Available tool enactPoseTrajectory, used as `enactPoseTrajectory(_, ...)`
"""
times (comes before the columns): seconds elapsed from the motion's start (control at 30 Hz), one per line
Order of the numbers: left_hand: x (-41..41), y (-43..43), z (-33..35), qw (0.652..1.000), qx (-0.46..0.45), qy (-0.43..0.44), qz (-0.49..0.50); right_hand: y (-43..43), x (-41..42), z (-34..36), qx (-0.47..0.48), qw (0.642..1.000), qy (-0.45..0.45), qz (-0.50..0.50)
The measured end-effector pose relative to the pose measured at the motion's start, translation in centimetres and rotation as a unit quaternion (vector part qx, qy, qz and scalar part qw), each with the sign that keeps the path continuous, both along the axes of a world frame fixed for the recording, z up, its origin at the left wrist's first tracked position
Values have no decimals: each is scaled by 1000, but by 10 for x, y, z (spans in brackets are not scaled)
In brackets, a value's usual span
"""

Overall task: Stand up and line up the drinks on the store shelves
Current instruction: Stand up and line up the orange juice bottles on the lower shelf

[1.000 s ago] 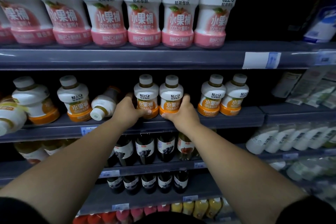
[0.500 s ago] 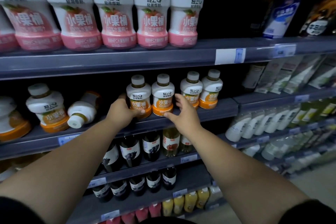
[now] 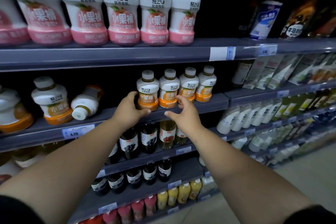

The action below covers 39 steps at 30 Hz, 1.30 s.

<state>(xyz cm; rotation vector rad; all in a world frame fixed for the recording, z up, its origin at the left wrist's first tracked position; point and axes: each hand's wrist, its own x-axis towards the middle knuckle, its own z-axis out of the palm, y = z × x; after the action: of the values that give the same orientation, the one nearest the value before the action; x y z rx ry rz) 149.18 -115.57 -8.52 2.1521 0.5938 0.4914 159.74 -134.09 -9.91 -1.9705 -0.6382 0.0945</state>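
Observation:
Several small white bottles with orange bases stand close together on the middle shelf (image 3: 209, 104). My left hand (image 3: 128, 110) grips the leftmost of them, an orange bottle (image 3: 147, 90), thumb across its base. My right hand (image 3: 183, 112) hovers just in front of the second orange bottle (image 3: 168, 90), fingers spread and loosely bent, holding nothing. Further left, one orange bottle lies on its side (image 3: 85, 102), cap toward me, beside an upright orange bottle (image 3: 52, 100).
Large pink-based bottles (image 3: 121, 11) line the top shelf. Dark juice bottles (image 3: 145, 140) fill the shelves below, yellow and red ones lowest. Cartons and pale bottles (image 3: 241, 116) fill the unit to the right. Floor shows at bottom right.
The two bottles between my hands have slid right against the other pair. My right hand has let go of its bottle and opened. The view has turned right.

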Motion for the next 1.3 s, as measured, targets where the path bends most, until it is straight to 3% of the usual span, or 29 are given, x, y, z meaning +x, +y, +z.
enactPoseTrajectory(0.33, -95, -2, -4, 993, 39, -18, 114, 56, -54, -1, -15, 986, -23, 167)
enactPoseTrajectory(0.6, -175, 36, -7, 982, 41, -29, 182, 115, -116, 0, -41, 972, -57, 225)
enactPoseTrajectory(0.8, -195, 92, 4, 981, 47, -47, 185, 173, -139, 11, -40, 977, -71, 199)
enactPoseTrajectory(1.0, -192, 129, 0, 985, 12, -96, 144, 224, -157, -3, -40, 992, -80, 93)
enactPoseTrajectory(1.3, -175, 156, -7, 985, -51, -121, 114, 244, -153, -10, -77, 991, -106, 19)
